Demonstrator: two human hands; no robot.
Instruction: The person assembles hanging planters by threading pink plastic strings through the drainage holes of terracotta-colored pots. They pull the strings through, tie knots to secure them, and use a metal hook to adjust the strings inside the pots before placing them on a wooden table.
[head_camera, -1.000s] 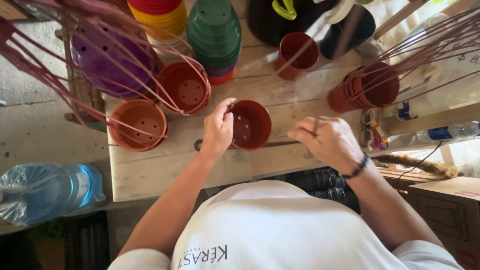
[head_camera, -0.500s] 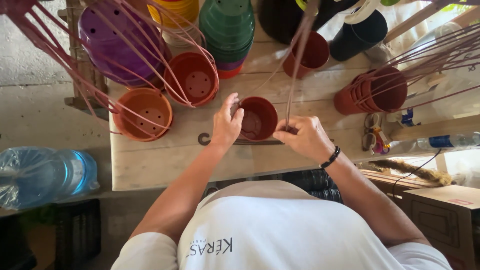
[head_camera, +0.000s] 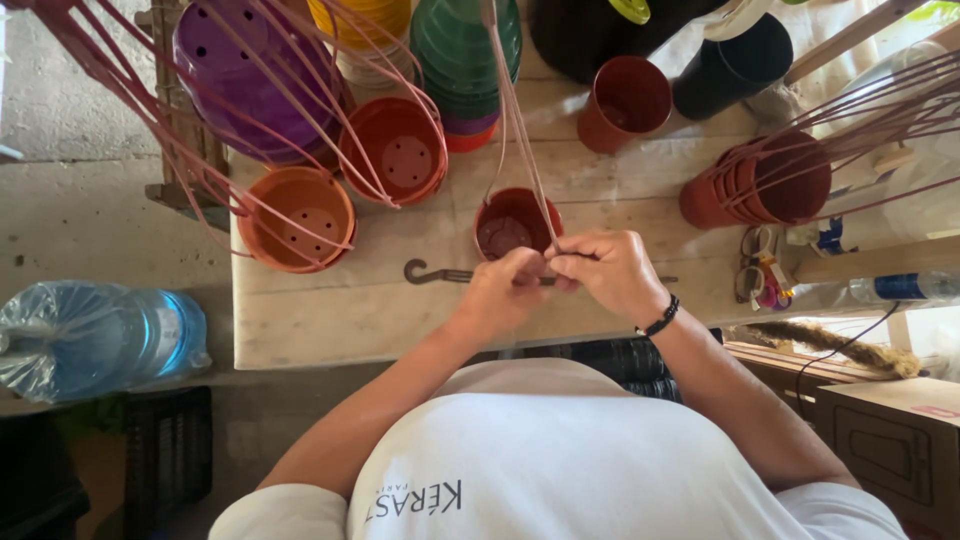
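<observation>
A small dark red plastic pot (head_camera: 512, 222) stands on the pale wooden table (head_camera: 330, 310), just beyond my hands. My left hand (head_camera: 505, 290) and my right hand (head_camera: 610, 270) meet at the pot's near rim, fingers pinched together on thin pink hanger strands (head_camera: 520, 120) that rise from the pot toward the camera. A dark metal hook (head_camera: 430, 272) lies flat on the table left of my left hand. A black bracelet is on my right wrist.
Orange pots with pink hangers (head_camera: 298, 215) (head_camera: 400, 150), a purple pot (head_camera: 245, 75), stacked green pots (head_camera: 465, 50), a red-brown pot (head_camera: 625, 100) and a sideways stack (head_camera: 765, 180) crowd the table. A water jug (head_camera: 95, 335) lies on the floor at the left.
My right hand has brought the pink strands in from the right to the pot. Both hands have closed together at its near rim, the left leaving the pot's side.
</observation>
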